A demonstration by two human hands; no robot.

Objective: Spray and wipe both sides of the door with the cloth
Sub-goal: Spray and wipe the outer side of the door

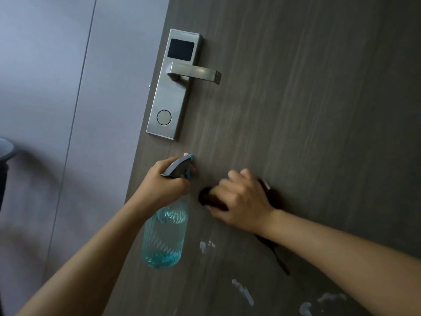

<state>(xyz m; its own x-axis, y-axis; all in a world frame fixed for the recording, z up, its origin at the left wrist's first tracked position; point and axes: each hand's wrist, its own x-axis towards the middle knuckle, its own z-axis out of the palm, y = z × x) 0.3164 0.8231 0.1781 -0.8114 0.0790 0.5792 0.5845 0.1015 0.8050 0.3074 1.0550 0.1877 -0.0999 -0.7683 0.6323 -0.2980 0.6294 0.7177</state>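
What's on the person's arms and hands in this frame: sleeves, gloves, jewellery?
Nothing worn that shows. Both forearms are bare right to the frame edge, no sleeve or cuff in view. The left hand and the right hand are ungloved, with no watch, ring or wristband visible. Fingertips are motion-blurred, so nail detail cannot be told.

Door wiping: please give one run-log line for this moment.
left hand: holds spray bottle | right hand: presses cloth on door

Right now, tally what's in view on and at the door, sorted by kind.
Hands: 2, left hand, right hand
Cleaning tools: 2, clear blue-liquid spray bottle, dark brown cloth
Door hardware: 1, silver metal lock plate with lever
Total: 5
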